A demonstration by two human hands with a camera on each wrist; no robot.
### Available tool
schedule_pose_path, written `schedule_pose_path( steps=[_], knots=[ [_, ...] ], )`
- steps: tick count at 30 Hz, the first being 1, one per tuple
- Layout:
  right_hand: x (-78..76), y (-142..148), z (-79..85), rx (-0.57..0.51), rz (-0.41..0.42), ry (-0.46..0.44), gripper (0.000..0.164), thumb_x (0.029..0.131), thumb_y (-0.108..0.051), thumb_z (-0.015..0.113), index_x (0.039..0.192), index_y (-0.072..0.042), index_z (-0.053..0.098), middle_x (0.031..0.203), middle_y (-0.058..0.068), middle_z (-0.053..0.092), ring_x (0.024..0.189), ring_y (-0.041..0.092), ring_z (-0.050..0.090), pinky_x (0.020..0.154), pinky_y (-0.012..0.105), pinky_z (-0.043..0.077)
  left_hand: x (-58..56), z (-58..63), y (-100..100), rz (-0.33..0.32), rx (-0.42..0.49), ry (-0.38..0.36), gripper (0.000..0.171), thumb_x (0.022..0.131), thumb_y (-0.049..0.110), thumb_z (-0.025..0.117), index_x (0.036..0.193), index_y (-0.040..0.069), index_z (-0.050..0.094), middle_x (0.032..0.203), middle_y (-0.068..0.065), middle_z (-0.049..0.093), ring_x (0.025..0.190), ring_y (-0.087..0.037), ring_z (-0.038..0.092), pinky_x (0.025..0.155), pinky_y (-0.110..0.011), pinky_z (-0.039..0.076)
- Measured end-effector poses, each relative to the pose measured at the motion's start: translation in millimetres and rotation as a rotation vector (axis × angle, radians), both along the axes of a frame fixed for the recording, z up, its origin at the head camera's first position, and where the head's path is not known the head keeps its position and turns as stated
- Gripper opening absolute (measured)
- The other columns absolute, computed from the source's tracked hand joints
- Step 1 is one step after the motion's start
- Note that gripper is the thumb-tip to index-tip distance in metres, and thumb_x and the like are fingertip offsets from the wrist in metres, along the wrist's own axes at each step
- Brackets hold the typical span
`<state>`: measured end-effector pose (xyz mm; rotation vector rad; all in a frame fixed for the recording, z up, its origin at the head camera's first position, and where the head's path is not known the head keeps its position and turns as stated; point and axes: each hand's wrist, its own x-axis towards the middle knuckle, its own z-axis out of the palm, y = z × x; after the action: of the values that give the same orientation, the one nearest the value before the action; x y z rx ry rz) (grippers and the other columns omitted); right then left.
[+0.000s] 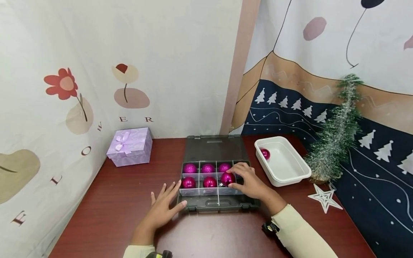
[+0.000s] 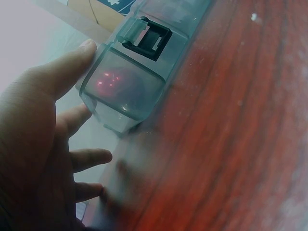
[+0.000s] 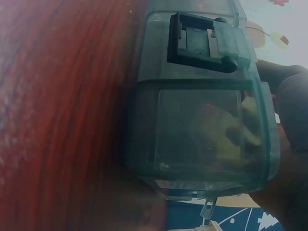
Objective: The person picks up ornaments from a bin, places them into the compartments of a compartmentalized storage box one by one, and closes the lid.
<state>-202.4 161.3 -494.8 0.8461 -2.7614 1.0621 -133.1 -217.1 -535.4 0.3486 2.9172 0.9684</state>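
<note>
Glossy magenta ball pinched by right hand, thumb opposing fingertips, at divided smoke-grey plastic box; left hand spread-fingered against its side. Box: five more magenta balls, leftward of and beyond pinching fingers. Rightward: white rectangular plastic tub, one magenta ball inside.

The balls are magenta, the case dark grey.

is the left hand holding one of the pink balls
No, the left hand only touches the edge of the case, while the right hand pinches a pink ball.
</note>
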Motion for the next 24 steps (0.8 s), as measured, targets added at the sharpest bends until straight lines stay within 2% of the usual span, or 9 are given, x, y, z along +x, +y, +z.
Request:
schedule_pose_path(
  steps=[6, 16, 24],
  knots=[
    [0.7, 0.0, 0.8, 0.017, -0.002, -0.005, 0.046, 0.093, -0.023, 0.088, 0.137, -0.018, 0.073, 0.141, 0.009, 0.07, 0.142, 0.033, 0.05, 0.106, 0.059, 0.034, -0.9, 0.4, 0.6, 0.002, -0.002, -0.012, 0.083, 0.103, 0.06, 0.064, 0.174, 0.033, 0.029, 0.177, -0.018, 0.038, 0.167, -0.058, 0.016, 0.118, -0.093, -0.009],
    [0.9, 1.1, 4.3, 0.079, 0.018, -0.062, 0.049, 0.098, -0.024, 0.083, 0.144, -0.015, 0.069, 0.147, 0.013, 0.065, 0.148, 0.037, 0.042, 0.111, 0.066, 0.03, -0.5, 0.4, 0.4, -0.003, -0.005, -0.003, 0.083, 0.104, 0.06, 0.064, 0.174, 0.033, 0.03, 0.176, -0.019, 0.038, 0.166, -0.058, 0.017, 0.118, -0.094, -0.008],
    [-1.9, 6.4, 9.6, 0.069, 0.03, -0.075, 0.056, 0.097, -0.026, 0.085, 0.148, -0.012, 0.066, 0.15, 0.014, 0.064, 0.151, 0.04, 0.04, 0.114, 0.069, 0.029, -0.6, 0.1, 0.4, 0.002, -0.006, -0.002, 0.083, 0.104, 0.06, 0.064, 0.174, 0.033, 0.029, 0.176, -0.019, 0.038, 0.166, -0.058, 0.017, 0.118, -0.093, -0.007]
  ],
)
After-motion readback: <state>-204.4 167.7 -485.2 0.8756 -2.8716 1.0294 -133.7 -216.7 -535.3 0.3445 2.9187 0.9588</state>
